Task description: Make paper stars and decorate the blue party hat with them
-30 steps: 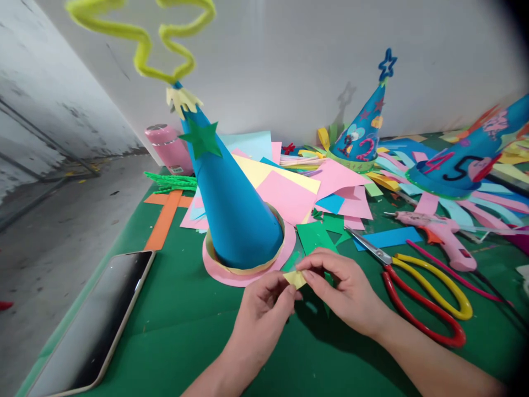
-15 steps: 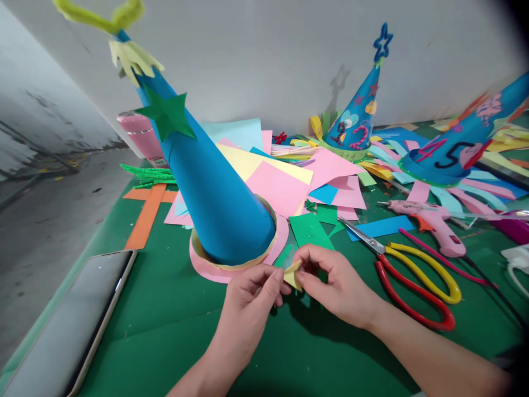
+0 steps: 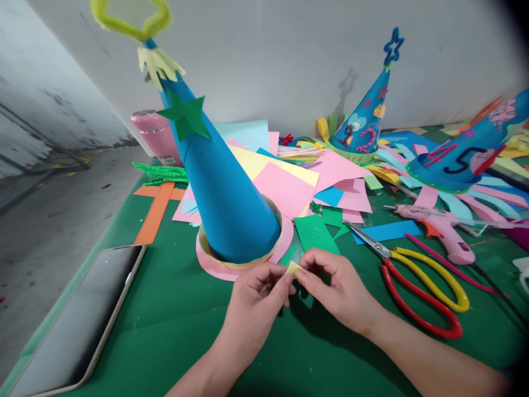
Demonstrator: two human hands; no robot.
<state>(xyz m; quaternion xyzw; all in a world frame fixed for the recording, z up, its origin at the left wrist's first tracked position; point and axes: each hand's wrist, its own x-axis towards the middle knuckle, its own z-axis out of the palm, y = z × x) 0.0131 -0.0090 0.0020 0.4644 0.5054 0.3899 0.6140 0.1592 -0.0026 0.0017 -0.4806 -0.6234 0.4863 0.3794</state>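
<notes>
Between my fingertips is a small piece of pale yellow paper (image 3: 292,268). My left hand (image 3: 258,300) pinches its left side, and my right hand (image 3: 333,286) grips its right side with thumb and forefinger. Just behind my hands stands a tall blue paper cone hat (image 3: 235,204) with a pink brim (image 3: 215,269). A green paper star (image 3: 188,114) is on its front, a fringed pale yellow paper collar (image 3: 159,63) near its tip, and a fuzzy yellow-green pipe cleaner shape (image 3: 119,25) on top.
Scissors (image 3: 386,253) with red and yellow handles and a pink glue gun (image 3: 442,220) lie to the right. A phone (image 3: 78,320) is at left. Behind are coloured paper sheets (image 3: 285,184), a pink bottle (image 3: 159,138) and decorated blue hats (image 3: 359,121).
The yellow paper shows smaller between my fingers, its lower point no longer visible. My hands stay close together. The whole scene has shifted slightly right in view.
</notes>
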